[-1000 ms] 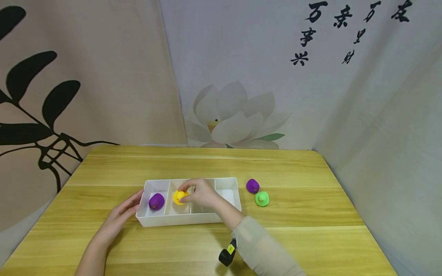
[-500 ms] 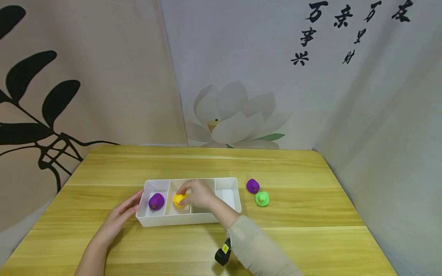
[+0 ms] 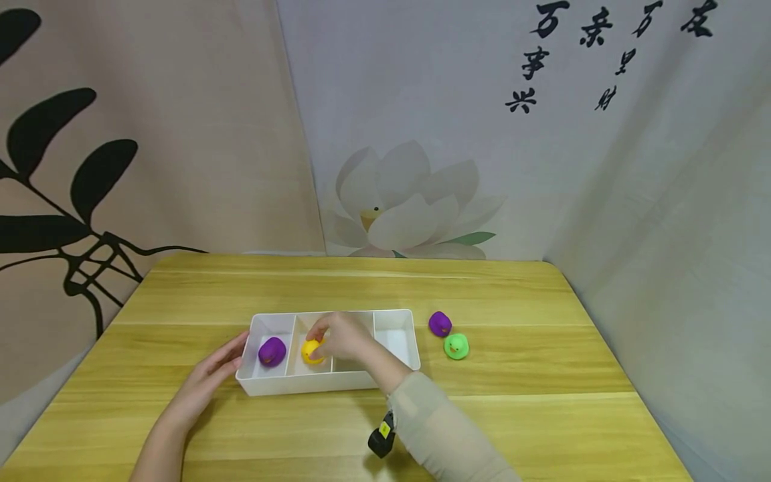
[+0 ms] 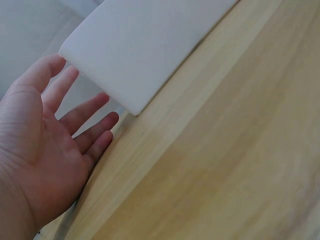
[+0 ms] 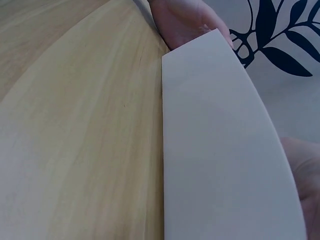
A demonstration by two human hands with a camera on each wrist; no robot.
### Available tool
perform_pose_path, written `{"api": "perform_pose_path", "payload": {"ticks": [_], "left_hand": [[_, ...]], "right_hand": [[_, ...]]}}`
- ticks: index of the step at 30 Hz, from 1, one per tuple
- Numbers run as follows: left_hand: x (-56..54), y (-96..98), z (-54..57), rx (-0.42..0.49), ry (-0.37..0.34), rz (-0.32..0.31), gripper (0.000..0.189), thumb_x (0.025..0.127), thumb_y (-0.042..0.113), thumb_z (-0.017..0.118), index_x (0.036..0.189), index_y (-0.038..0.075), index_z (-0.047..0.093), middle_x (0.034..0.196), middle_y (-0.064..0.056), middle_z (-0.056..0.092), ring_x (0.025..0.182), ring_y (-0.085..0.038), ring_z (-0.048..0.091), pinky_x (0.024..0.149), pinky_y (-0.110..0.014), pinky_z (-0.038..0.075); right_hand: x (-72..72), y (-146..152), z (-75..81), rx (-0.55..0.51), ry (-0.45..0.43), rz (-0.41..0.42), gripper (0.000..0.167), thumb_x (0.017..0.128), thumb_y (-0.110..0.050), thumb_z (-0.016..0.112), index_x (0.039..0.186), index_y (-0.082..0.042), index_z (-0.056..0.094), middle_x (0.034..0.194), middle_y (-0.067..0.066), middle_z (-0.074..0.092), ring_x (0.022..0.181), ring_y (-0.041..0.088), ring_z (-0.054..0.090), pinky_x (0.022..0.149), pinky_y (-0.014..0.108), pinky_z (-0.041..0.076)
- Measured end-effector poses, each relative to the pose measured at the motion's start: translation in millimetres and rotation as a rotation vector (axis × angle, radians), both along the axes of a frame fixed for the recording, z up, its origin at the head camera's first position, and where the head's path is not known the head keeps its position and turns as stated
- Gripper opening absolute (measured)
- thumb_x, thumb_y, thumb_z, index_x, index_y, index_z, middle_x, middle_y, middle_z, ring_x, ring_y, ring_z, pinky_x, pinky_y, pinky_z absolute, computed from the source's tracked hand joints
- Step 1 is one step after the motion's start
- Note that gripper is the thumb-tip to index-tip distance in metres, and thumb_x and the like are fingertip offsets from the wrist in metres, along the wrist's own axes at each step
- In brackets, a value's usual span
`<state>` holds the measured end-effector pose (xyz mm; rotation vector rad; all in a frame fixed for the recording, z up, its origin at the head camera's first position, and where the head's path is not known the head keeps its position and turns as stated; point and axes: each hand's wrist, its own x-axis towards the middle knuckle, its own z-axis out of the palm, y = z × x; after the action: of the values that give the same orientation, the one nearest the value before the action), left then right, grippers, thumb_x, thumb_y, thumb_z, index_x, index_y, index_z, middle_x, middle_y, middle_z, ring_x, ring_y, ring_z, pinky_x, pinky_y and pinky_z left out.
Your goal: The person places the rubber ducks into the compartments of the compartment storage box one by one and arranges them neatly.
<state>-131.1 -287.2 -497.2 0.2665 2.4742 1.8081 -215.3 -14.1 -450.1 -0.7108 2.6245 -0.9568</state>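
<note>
I have the yellow duck (image 3: 308, 349) in the second compartment from the nine o'clock end of the white tray (image 3: 307, 384), pinched between thumb and fingers of my right hand (image 3: 345, 337), the grip only as wide as the duck. I cannot tell whether it rests on the compartment floor; on the right wrist view the tray's wall hides it.

At the duck's nine o'clock, one divider over, a purple duck (image 3: 272, 352) sits in the end compartment. Beyond it, at the tray's own nine o'clock end, my left hand (image 3: 207, 375) has its fingers spread loosely and grips nothing, the thumb tip touching the tray's corner.

Off the tray's three o'clock end, a green duck (image 3: 456, 346) lies on the wooden table (image 3: 512, 415), with a second purple duck (image 3: 440, 324) just beside it towards eleven o'clock. Towards five o'clock from the tray's middle are a black wrist camera (image 3: 381, 442) and my beige sleeve (image 3: 448, 428).
</note>
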Motion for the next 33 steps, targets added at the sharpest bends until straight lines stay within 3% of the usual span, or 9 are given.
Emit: {"api": "perform_pose_path", "payload": {"ticks": [13,21,29,33], "left_hand": [[-0.3,1.0,0.9,-0.005,0.031,-0.002,0.048,0.102,0.018,0.046,0.148,0.007,0.035,0.145,-0.024,0.039,0.119,0.008,0.040,0.090,-0.011,0.032],[-2.0,-0.8,-0.9,-0.014,0.021,0.004,0.048,0.102,0.019,0.047,0.148,0.008,0.036,0.145,-0.024,0.038,0.119,0.009,0.038,0.090,-0.009,0.031],[-2.0,-1.9,-1.6,-0.011,0.017,0.007,0.048,0.102,0.019,0.047,0.148,0.009,0.036,0.145,-0.024,0.037,0.119,0.009,0.038,0.090,-0.009,0.031],[-1.1,-0.8,-1.6,-0.017,0.016,0.007,0.048,0.102,0.019,0.047,0.148,0.009,0.036,0.145,-0.022,0.039,0.119,0.009,0.039,0.090,-0.010,0.032]], "right_hand": [[-0.3,3,5.3,0.016,-0.014,-0.004,0.022,0.074,-0.021,0.084,0.094,-0.022,0.074,0.084,-0.018,0.064,0.088,0.007,0.057,0.080,0.026,0.043],[5.7,15,9.6,-0.146,-0.041,-0.033,0.026,0.076,-0.022,0.082,0.101,-0.018,0.075,0.091,-0.014,0.067,0.097,0.009,0.058,0.085,0.030,0.044],[14.3,33,17.4,-0.339,-0.043,-0.051,0.029,0.078,-0.019,0.081,0.105,-0.012,0.073,0.099,-0.002,0.070,0.092,0.025,0.058,0.070,0.026,0.045],[19.9,44,20.6,-0.388,-0.030,-0.077,0.027,0.078,-0.018,0.081,0.104,-0.014,0.074,0.100,-0.001,0.070,0.071,0.022,0.054,0.058,0.023,0.042]]}}
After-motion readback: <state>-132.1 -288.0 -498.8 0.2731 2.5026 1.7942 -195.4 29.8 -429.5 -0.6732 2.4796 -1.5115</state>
